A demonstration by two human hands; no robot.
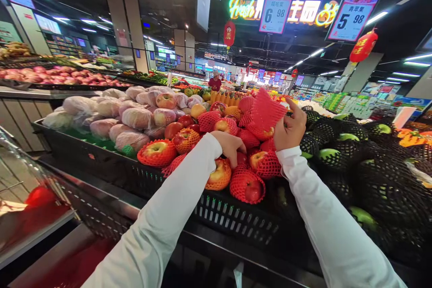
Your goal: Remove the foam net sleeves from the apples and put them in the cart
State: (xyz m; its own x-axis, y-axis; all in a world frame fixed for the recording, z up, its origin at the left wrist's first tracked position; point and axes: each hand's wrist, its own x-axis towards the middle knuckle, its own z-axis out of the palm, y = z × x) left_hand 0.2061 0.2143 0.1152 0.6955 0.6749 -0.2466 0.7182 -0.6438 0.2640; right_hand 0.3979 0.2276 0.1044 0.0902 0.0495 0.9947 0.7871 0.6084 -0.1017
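Observation:
My right hand [292, 125] is raised over the apple display, its fingers closed on a red foam net sleeve [266, 110] that stands up and flares at its top. Lower and to the left, my left hand [230, 145] reaches down among the apples, thumb and fingers curled at a red apple [241, 158]; its fingertips are partly hidden. Just below it sits a yellow-red apple [219, 173] in an orange net. Beside that lies a dark red apple [253, 190] in a red net, near the front of the black crate [232, 216].
Bagged apples [138, 118] fill the crate's left side. At right are green fruits in black nets [329, 155]. A wire shopping cart [20, 171] stands at lower left. Price signs [278, 6] and red lanterns [363, 47] hang overhead. Beyond the stands is a person [215, 83].

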